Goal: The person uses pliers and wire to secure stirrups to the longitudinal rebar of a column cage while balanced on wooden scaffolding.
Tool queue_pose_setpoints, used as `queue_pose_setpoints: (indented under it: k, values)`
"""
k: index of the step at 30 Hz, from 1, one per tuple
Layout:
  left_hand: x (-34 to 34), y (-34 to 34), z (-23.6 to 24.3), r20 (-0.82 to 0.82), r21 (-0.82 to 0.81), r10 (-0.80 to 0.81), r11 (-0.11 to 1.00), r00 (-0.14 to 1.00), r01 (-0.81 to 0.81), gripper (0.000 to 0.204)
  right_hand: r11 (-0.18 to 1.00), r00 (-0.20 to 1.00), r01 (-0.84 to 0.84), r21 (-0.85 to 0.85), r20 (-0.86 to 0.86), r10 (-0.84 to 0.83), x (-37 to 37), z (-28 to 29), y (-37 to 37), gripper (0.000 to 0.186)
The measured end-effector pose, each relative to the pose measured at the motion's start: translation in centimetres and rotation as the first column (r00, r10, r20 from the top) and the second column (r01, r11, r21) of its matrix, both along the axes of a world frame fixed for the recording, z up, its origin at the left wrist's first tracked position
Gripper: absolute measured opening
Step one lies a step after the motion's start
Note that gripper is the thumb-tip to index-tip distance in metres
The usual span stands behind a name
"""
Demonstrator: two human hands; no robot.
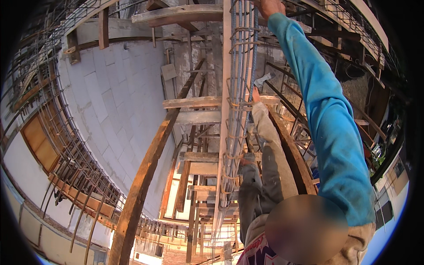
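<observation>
My right arm, in a blue sleeve, stretches from the lower right up to the top edge. My right hand (270, 8) is beside the upper end of a long steel rebar cage (238, 79); its fingers are mostly cut off by the frame, so its grip cannot be read. The cage has several long bars tied with rusty stirrups and runs along a timber board (225, 66). My left hand is out of view. Below the arm, a dusty trouser leg (271, 150) reaches to a bare foot (256, 94) by a wooden crosspiece (263, 100).
A pale block wall (115, 97) stands at left. A long timber (150, 163) slants beside it. More crosspieces (194, 102) and lower beams span the deep gap. Rebar meshwork (75, 154) curves along the left; timber poles (291, 150) lie right of the cage. A blurred patch covers the lower right.
</observation>
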State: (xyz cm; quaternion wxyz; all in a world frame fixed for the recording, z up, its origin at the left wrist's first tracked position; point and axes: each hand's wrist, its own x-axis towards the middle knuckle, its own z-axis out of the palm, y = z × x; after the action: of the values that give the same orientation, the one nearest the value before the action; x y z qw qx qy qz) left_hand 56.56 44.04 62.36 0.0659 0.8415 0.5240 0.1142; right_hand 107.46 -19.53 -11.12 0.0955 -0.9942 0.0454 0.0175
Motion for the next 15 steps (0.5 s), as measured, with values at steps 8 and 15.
queue_pose_setpoints:
  k: [8, 15]
  values:
    - [0.7, 0.1, -0.2, 0.015, -0.014, -0.007, 1.000, 1.000, 0.007, 0.031, 0.947, 0.964, 0.086, 0.310, 0.214, -0.158, -16.1, 2.2, 2.4, 0.036]
    - [0.6, 0.0, 0.3, 0.047, -0.004, -0.021, 1.000, 0.999, 0.021, 0.031, 0.903, 0.992, 0.009, 0.430, 0.106, -0.061, -21.4, 2.0, 3.6, 0.028]
